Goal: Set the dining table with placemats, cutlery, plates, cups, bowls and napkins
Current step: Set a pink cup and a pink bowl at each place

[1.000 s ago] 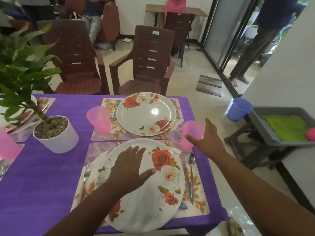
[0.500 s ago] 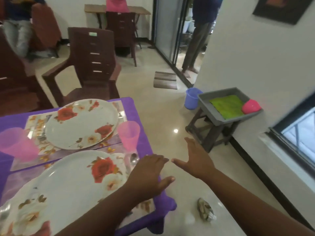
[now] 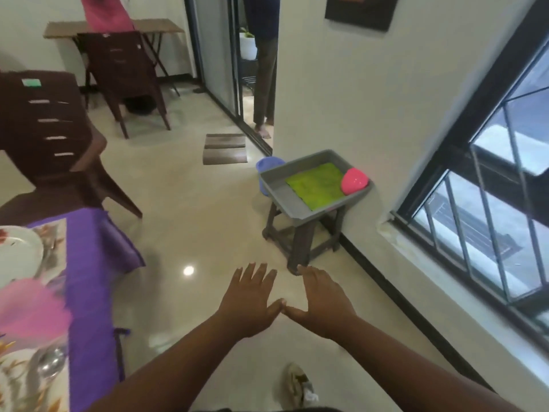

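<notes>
From the head camera, the left hand (image 3: 248, 301) and the right hand (image 3: 322, 298) are held out side by side over bare floor, fingers straight and spread, thumbs nearly touching, neither holding anything; empty palms like this suit a reach for the next items. Well ahead of the right hand, a grey tray (image 3: 274, 185) sits on a small stool (image 3: 300, 242) against the wall, likely parked there as a supply point near the table. In it lie a green cloth (image 3: 318, 185), probably napkins though the blur leaves that unsure, and a pink bowl (image 3: 354, 180) tipped against its far corner. Far to the left of the left hand, the purple table (image 3: 89, 292) carries a plate (image 3: 17, 257) and a blurred pink cup (image 3: 32, 307), so that setting looks mostly laid.
</notes>
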